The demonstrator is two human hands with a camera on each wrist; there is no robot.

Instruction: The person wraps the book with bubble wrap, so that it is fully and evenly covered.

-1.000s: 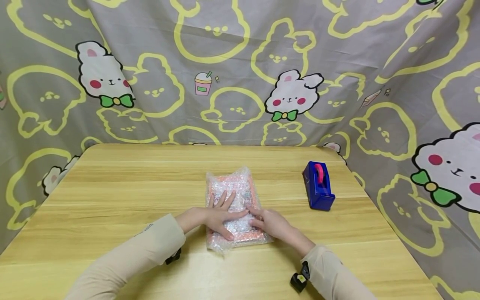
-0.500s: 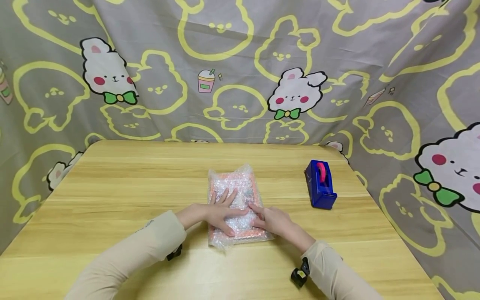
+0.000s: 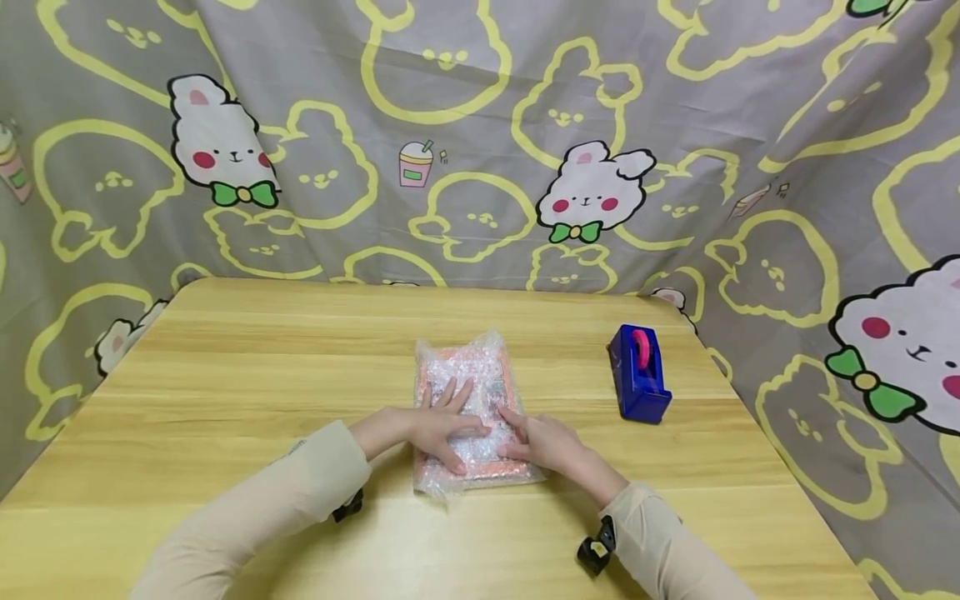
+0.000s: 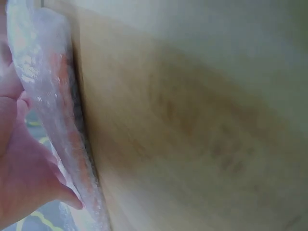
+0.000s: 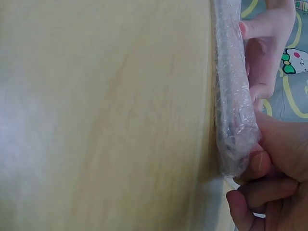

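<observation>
In the head view a flat rectangular package [image 3: 468, 362] in bubble wrap lies on the wooden table, an orange border showing through the clear plastic. My left hand [image 3: 438, 433] rests palm down on it, fingers spread. At the package's right side my right hand [image 3: 551, 442] holds the edge; its thumb and forefinger touch the top. In the right wrist view the other fingers [image 5: 267, 190] curl beside the end of the wrapped package [image 5: 231, 91]. The left wrist view shows my left hand [image 4: 29, 178] against the wrap [image 4: 67, 110]. Whatever is inside is blurred by the bubbles.
A blue tape dispenser [image 3: 640, 375] with a pink roll stands to the right of the package. Behind the wooden table [image 3: 300, 333] and along its sides hangs a grey curtain [image 3: 465, 100] with yellow outlines and white cartoon rabbits.
Both hands stay at nearly the same places on the package. The left thumb and forefinger have shifted slightly. The whole head view has moved a little.
</observation>
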